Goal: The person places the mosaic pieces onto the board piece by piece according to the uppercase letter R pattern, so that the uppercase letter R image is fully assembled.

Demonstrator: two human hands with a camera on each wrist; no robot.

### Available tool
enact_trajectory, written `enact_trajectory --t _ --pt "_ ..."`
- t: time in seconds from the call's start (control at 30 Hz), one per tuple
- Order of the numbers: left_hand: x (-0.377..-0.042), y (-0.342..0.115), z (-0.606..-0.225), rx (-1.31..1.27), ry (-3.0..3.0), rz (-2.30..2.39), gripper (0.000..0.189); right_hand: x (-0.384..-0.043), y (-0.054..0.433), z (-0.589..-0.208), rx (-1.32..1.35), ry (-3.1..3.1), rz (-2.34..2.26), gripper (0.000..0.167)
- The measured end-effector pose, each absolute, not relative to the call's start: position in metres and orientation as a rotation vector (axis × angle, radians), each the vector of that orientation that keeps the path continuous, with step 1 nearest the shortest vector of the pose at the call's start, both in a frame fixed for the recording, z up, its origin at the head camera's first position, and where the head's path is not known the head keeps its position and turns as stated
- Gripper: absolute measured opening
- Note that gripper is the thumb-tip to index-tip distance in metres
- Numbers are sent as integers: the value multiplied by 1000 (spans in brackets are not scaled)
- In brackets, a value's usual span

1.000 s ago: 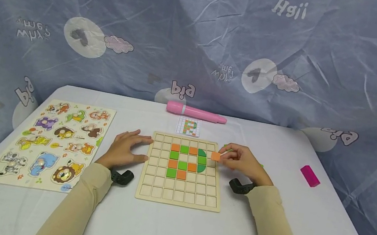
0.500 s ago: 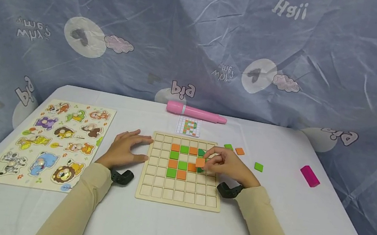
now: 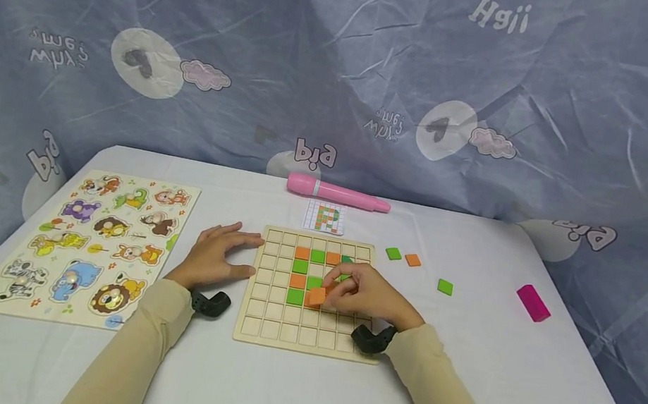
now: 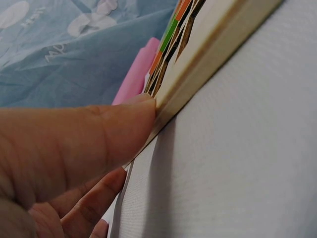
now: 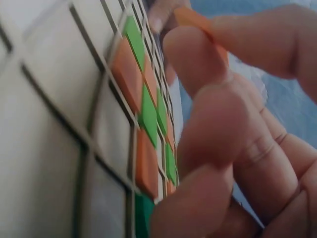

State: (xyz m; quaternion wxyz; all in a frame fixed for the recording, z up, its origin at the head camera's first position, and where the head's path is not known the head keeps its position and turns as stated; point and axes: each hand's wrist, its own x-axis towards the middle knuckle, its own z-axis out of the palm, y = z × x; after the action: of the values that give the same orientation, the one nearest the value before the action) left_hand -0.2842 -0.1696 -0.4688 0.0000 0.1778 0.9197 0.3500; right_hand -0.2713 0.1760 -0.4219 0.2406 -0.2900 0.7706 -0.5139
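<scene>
A wooden grid board (image 3: 268,332) lies mid-table, its cells partly filled with square green and orange tiles; rounded dark green pieces are mostly hidden by the right hand. Between thumb and fingertips my right hand (image 3: 365,293) pinches an orange square tile (image 3: 317,296) over the lower part of the pattern. The right wrist view shows this orange tile (image 5: 190,19) held off the board. My left hand (image 3: 213,259) rests at the board's left edge, fingers extended. In the left wrist view the thumb (image 4: 119,131) touches the board's side (image 4: 190,79).
Loose tiles lie right of the board: a green one (image 3: 394,254), an orange one (image 3: 413,260) and another green one (image 3: 445,287). Behind the board are a pattern card (image 3: 325,217) and a pink marker-shaped object (image 3: 338,194). An animal puzzle (image 3: 46,263) lies left; a magenta block (image 3: 533,303) right.
My right hand has carried the orange tile leftward and toward me, from the board's right edge to over the pattern's lower part. The left hand has stayed put.
</scene>
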Motion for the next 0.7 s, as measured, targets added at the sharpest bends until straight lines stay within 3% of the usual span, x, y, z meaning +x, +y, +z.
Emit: enact_trajectory --t 0.7 --pt "-284 -170 -468 573 2901 1099 60 -246 136 -428 -873 2401 -1132 15"
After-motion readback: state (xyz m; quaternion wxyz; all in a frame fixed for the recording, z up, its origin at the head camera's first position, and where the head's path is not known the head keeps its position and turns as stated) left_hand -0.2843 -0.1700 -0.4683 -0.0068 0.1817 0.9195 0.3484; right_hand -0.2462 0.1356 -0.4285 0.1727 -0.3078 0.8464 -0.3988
